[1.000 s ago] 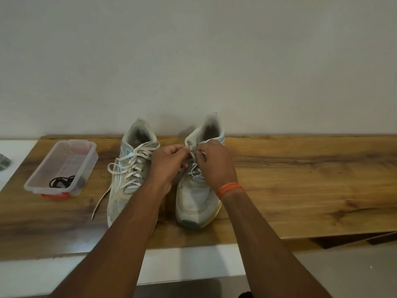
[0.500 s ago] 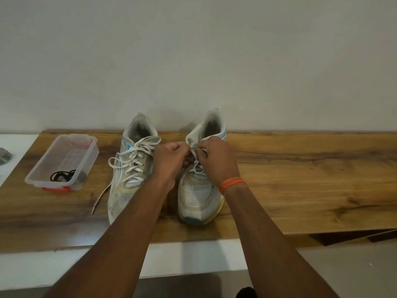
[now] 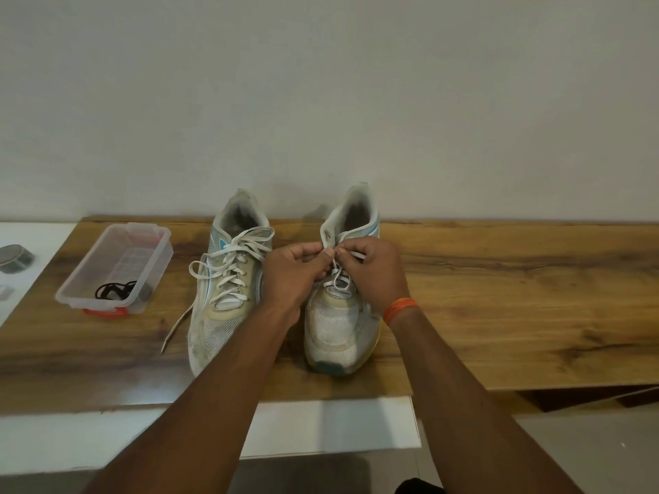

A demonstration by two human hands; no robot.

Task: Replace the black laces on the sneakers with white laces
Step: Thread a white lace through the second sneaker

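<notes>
Two worn white sneakers stand side by side on the wooden board (image 3: 499, 297), toes toward me. The left sneaker (image 3: 221, 315) carries a white lace (image 3: 231, 265) with loose ends trailing to its left. Over the right sneaker (image 3: 338, 336) both hands meet near the top eyelets. My left hand (image 3: 289, 276) pinches the white lace (image 3: 338, 279) of this shoe at the eyelet flap. My right hand (image 3: 374, 272), with an orange wristband, pinches the same lace from the right. A black lace (image 3: 114, 290) lies in the clear plastic box (image 3: 89, 279).
The clear box with red clips stands at the board's left end. A roll of tape (image 3: 14, 258) lies on the white surface further left. A white wall rises right behind the shoes. The board's front edge overhangs a white ledge (image 3: 321, 429).
Both hands have stayed at the right sneaker's top eyelets and shifted slightly up the shoe. The view has tilted a little, so the shoes sit a bit higher in frame.
</notes>
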